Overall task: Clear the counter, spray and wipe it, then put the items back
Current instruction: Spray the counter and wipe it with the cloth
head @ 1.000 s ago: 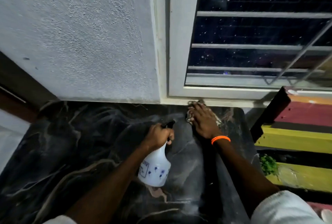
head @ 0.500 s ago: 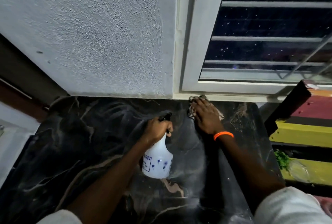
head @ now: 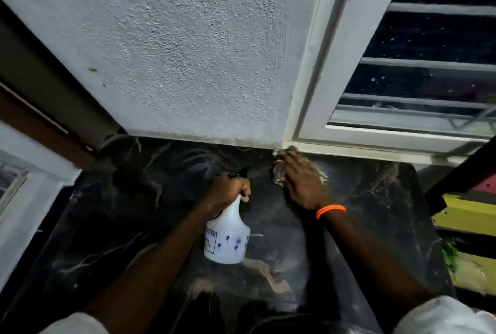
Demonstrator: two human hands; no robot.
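- Head view: rough white plaster wall (head: 171,46) rises behind a black marble counter (head: 112,221) veined with pale streaks.
- White window frame (head: 330,70) stands to the right of the wall, its lower edge meeting the back of the counter; horizontal bars (head: 429,64) cross the dark pane.
- Yellow and red painted steps (head: 469,215) sit past the counter's right edge, with something green (head: 449,256) low beside them; what it is cannot be told.
- Left hand (head: 228,190) is clenched around the neck and black trigger head of a white spray bottle (head: 228,239), which carries small blue flower prints and a label.
- The bottle sits over the middle of the counter, tilted, its base toward the camera and its nozzle toward the wall; whether the base touches the marble cannot be told.
- Right hand (head: 300,180) lies palm down, pressing a crumpled pale cloth (head: 279,170) onto the counter.
- That cloth is at the back edge, just beside the corner where wall and window frame meet; it shows around the fingertips.
- An orange band (head: 330,210) circles the right wrist.
- White sleeves (head: 442,315) show at the bottom corners.
- Pale smears show on the marble to the right of the cloth.
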